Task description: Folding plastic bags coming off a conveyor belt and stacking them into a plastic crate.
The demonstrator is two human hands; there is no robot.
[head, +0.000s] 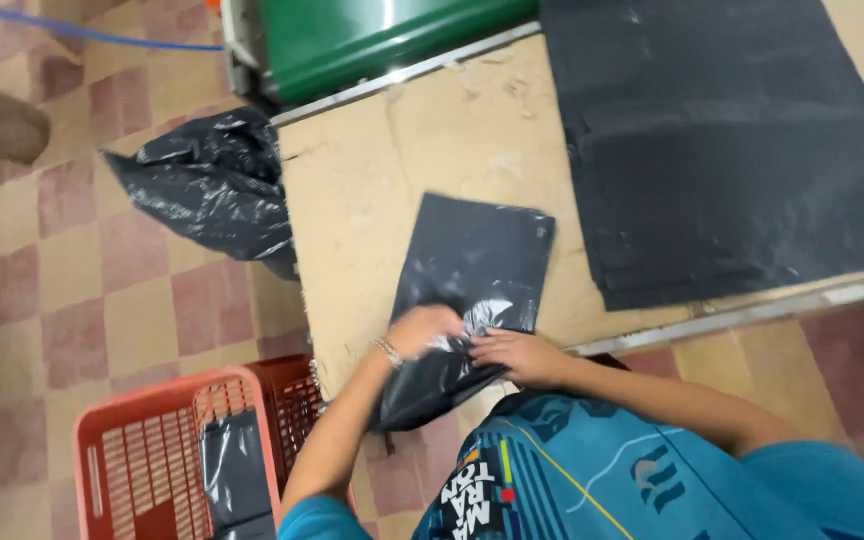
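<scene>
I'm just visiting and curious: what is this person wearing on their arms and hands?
Both hands are bare, with no gloves. The left hand has a thin metallic bracelet at the wrist. The right hand wears nothing. Short teal sleeves leave the forearms uncovered; the shirt carries a printed pattern.

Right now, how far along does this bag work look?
Looks done: black packets lie in the red basket. In hand: the left hand and right hand press on a black plastic bag at the table edge. Left: a stack of dark sheets waits.
</scene>
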